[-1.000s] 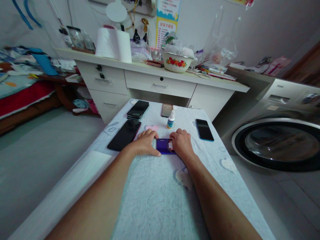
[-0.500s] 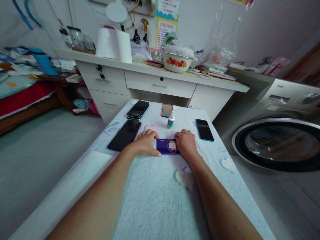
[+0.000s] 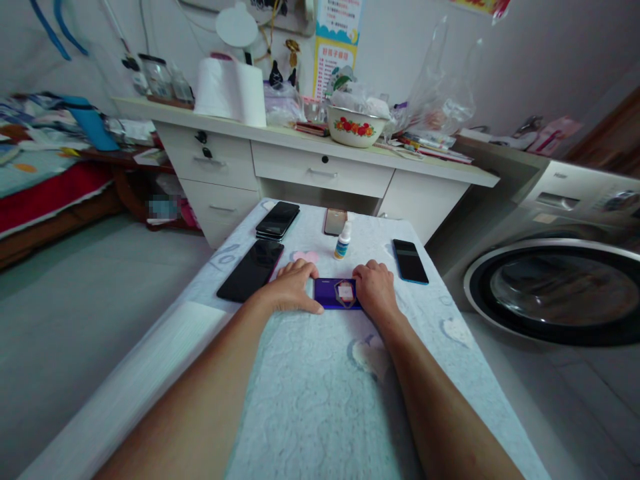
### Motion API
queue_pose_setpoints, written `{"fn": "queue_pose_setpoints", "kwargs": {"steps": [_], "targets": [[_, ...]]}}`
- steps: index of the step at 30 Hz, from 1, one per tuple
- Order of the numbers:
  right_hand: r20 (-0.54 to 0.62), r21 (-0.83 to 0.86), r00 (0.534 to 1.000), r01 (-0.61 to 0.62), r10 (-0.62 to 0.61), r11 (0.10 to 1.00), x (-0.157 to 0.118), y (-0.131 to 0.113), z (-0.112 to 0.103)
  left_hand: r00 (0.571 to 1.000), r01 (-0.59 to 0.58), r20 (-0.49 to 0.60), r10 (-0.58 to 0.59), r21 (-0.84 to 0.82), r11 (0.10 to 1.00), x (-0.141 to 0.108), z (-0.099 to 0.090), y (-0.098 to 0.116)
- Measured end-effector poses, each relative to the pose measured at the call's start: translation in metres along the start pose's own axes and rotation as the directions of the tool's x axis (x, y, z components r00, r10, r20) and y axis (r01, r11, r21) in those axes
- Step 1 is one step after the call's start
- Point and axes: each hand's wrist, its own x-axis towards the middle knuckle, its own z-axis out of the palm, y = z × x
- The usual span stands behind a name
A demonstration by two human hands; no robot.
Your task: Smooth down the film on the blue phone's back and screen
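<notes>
One purple smartphone (image 3: 327, 293) lies back-up and crosswise on the pale tablecloth (image 3: 310, 393), between both hands. Thumb and fingers of the left hand (image 3: 293, 288) are spread wide, at the near and far corners of its left end. The right hand (image 3: 376, 288) is curled over the right end — its fingertips are hidden, so I cannot tell whether they grip or merely rest. Just beyond stands a small white-capped bottle (image 3: 343, 245); a large black-screened tablet (image 3: 253, 270) lies to the left, a blue-edged smartphone (image 3: 411, 261) to the right. The step in hand looks like steadying or squaring the phone — a next move would call for even, light pressure at both ends, without nudging the bottle.
</notes>
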Motion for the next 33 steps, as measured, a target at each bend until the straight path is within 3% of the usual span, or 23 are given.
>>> {"fn": "queue_pose_setpoints", "kwargs": {"steps": [11, 33], "targets": [[0.016, 0.028, 0.997, 0.079, -0.079, 0.997, 0.0, -0.009, -0.001, 1.0, 0.011, -0.012, -0.011, -0.006, 1.0, 0.001, 0.001, 0.0], [0.027, 0.01, 1.0, -0.007, 0.007, 1.0, -0.002, 0.001, -0.007, 1.0, 0.003, -0.003, -0.003, -0.006, 1.0, -0.001, 0.0, 0.0]]}}
